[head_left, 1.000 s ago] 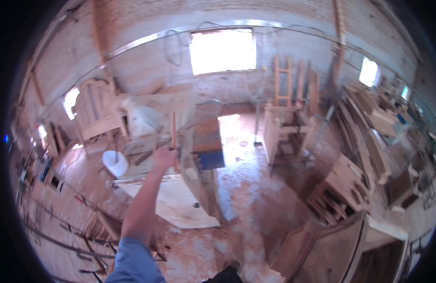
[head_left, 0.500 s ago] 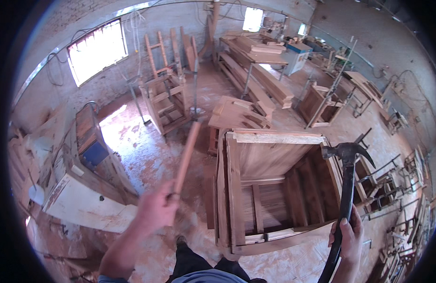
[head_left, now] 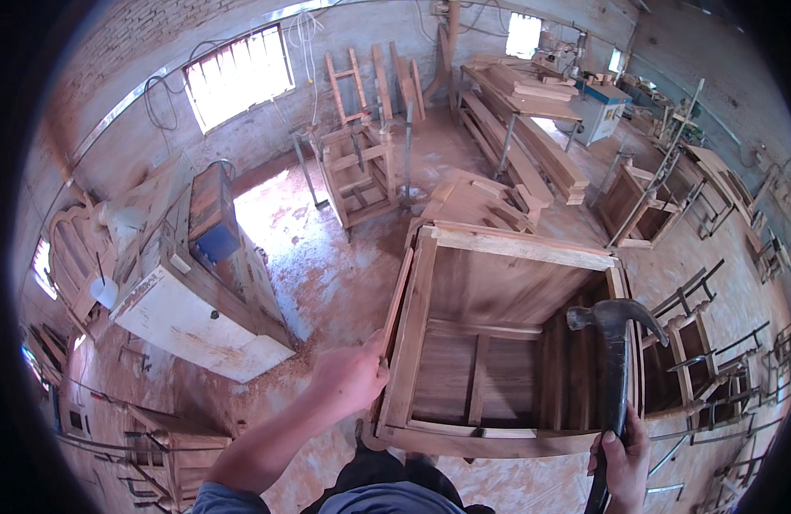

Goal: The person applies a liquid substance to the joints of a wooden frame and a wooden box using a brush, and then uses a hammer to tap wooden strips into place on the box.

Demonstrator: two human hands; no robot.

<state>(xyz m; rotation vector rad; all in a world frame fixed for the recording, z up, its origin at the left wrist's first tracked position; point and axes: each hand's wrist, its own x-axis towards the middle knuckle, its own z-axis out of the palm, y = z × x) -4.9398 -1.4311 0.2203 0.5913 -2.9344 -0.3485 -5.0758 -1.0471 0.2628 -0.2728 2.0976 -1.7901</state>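
Observation:
In front of me stands an open wooden cabinet carcass (head_left: pixel 498 445), its open side facing up, with slats and panels showing inside. My left hand (head_left: pixel 357 377) is closed around the lower end of a thin wooden strip (head_left: pixel 399 295). The strip lies along the cabinet's left outer side; whether it touches is hard to tell. My right hand (head_left: pixel 625 458) grips the black handle of a claw hammer (head_left: pixel 616 351). The hammer's head is up, over the right part of the cabinet's opening, with its claw turned right.
A white bench-like box (head_left: pixel 198 330) with wood and a blue item on top stands left. Behind the cabinet are a chair-like wooden frame (head_left: pixel 357 176) and long stacked boards (head_left: pixel 541 163). Clamps and wooden frames (head_left: pixel 695 343) crowd the right side. Sawdust covers the floor.
My left hand has brought the wooden strip rightward, from the air beside the cabinet to its left side. The hammer has come slightly lower. The view has turned left.

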